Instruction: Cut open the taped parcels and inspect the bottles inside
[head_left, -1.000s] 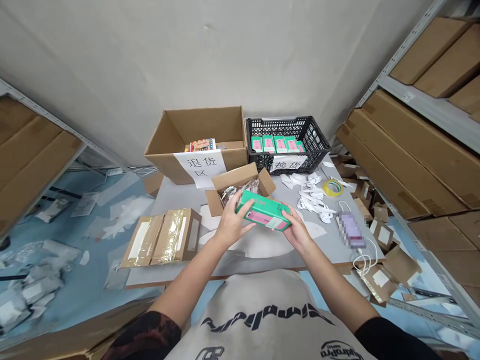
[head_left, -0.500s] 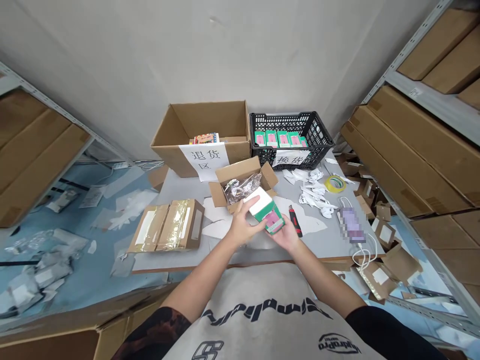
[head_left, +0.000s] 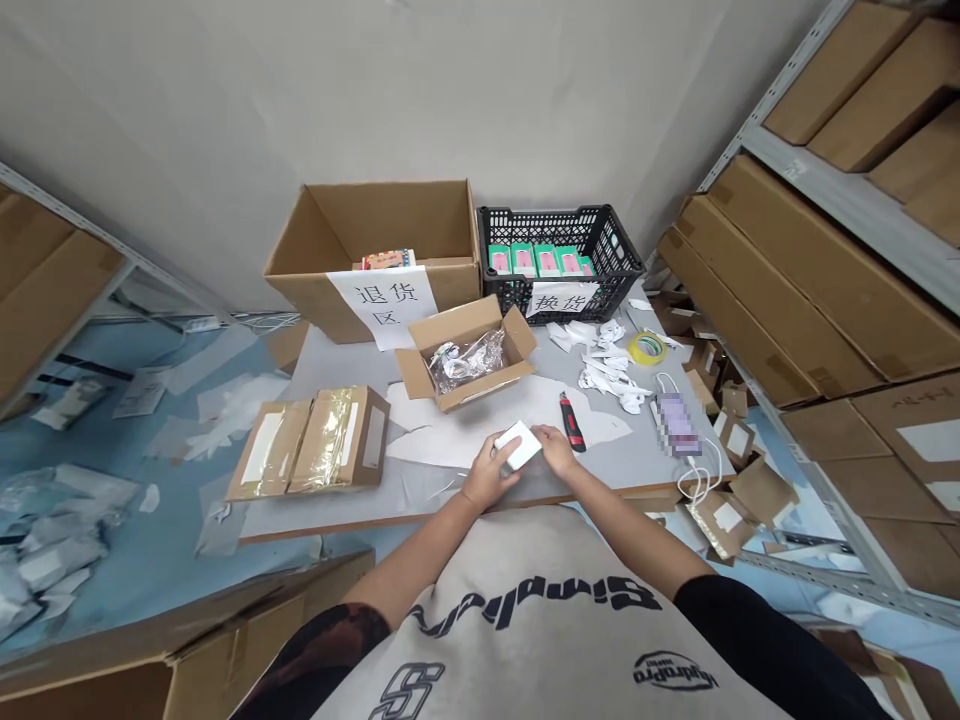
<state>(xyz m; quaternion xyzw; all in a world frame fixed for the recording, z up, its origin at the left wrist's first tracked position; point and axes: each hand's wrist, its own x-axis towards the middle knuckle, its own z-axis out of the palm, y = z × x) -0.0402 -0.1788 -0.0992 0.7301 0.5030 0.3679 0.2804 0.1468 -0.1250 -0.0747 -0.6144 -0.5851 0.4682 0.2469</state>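
Observation:
Both of my hands meet near the table's front edge around a small white box (head_left: pixel 517 446). My left hand (head_left: pixel 487 477) grips its lower left side, and my right hand (head_left: pixel 556 450) holds its right end. No green sleeve shows on the box now. Just right of my right hand lies a red and black utility knife (head_left: pixel 572 423) on the grey table (head_left: pixel 450 510). Farther ahead stands an open small cardboard box (head_left: pixel 466 355) holding a crumpled foil bag (head_left: pixel 466 362).
A large open carton (head_left: pixel 375 225) with a paper sign and a black crate (head_left: pixel 559 240) of green boxes stand at the back. Taped parcels (head_left: pixel 307 445) lie left, with white paper scraps and yellow tape right. Metal shelves of cartons flank the table.
The white box has come down toward the table's front edge, and the green sleeve no longer shows. My view has tilted, so the whole scene sits higher in the frame.

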